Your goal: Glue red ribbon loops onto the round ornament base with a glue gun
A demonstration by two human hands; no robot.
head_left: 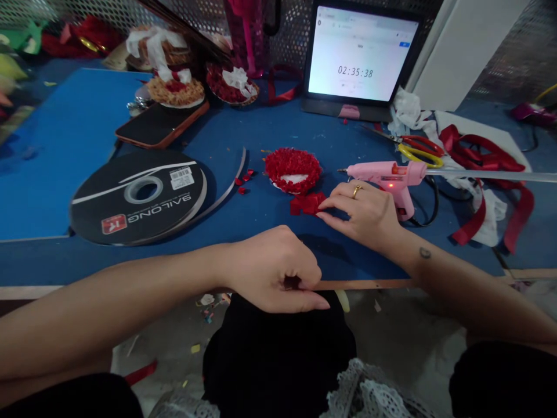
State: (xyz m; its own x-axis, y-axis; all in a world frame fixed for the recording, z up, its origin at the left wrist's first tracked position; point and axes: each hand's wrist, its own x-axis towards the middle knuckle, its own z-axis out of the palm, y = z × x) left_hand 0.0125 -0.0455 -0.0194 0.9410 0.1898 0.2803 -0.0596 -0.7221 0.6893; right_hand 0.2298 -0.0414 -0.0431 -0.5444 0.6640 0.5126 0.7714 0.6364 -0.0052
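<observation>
My right hand (363, 212), a ring on one finger, pinches at the edge of a small pile of cut red ribbon pieces (310, 204). Just beyond that pile lies a round red ruffled piece (289, 166) with a white patch showing in it. My left hand (276, 270) is curled closed over the table's front edge; whatever its fingers may hold is hidden. Behind my right hand rests a pink glue gun (387, 173), its nozzle pointing left, with a small orange light lit and a long clear glue stick in its back.
A ribbon spool (143, 194) lies at left, its grey strip curving toward tiny red scraps (242, 184). Behind are a phone (161, 125), decorated round pieces (176, 92) and a tablet (361, 58) showing a timer. Scissors (418, 148) and red ribbon (474, 148) lie at right.
</observation>
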